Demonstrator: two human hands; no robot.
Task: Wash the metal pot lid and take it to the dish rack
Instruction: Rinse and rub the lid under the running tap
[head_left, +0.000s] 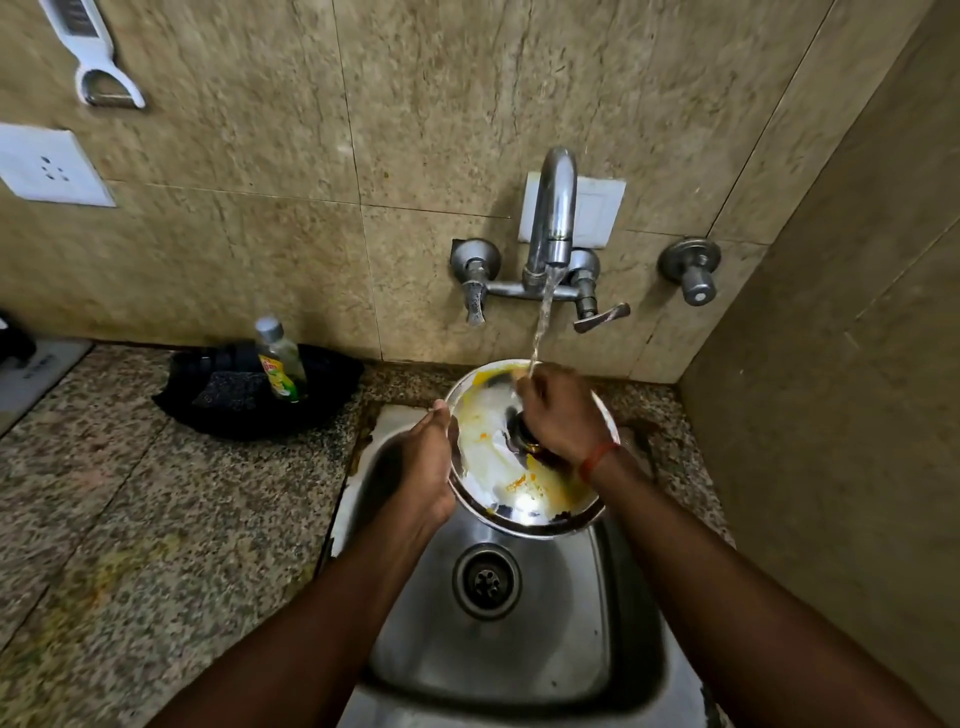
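The lid (519, 457) is held tilted over the sink (498, 639), above the drain (487, 581), its face smeared yellow. The left hand (415, 467) grips the lid's left rim, fingers hidden behind it. The right hand (563, 415) is clenched around the knob (519, 434) at the lid's centre. Water (543, 317) from the tap (553, 218) falls onto the right hand's knuckles near the lid's far edge. A soap bottle (280, 358) stands left of the sink.
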